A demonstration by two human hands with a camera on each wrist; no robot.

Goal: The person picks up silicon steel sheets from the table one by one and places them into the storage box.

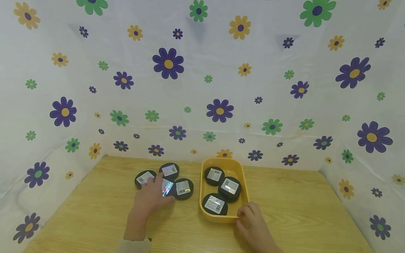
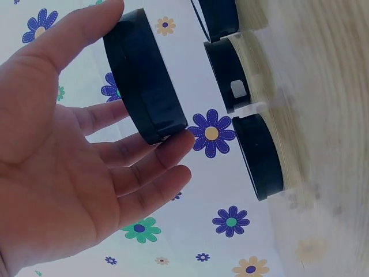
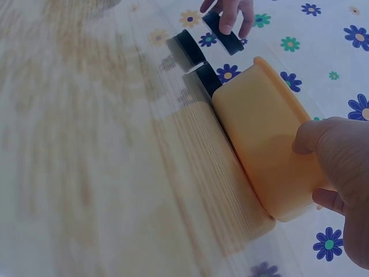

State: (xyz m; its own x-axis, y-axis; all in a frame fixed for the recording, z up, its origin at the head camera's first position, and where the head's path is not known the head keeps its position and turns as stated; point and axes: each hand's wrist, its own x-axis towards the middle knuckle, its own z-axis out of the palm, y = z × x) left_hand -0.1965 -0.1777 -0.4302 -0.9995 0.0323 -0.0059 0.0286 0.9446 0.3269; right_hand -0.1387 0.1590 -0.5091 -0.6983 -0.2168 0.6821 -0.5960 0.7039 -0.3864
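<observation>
My left hand (image 1: 151, 199) pinches a flat round black container (image 2: 147, 78) between thumb and fingers, above the table. A shiny label shows on its top in the head view. Several like it with white labels stand close around: one at the left (image 1: 145, 176), one behind (image 1: 169, 170) and one at the right (image 1: 184, 189). With thumb and fingers, my right hand (image 1: 255, 225) grips the near right corner of a yellow tray (image 1: 218, 219). Inside the tray, black containers show at the back (image 1: 214, 175), middle right (image 1: 230, 188) and front left (image 1: 214, 203).
The wooden table (image 1: 297, 211) carries the tray right of the loose containers. A white cloth with flowers (image 1: 196, 88) rises behind the table and along both sides.
</observation>
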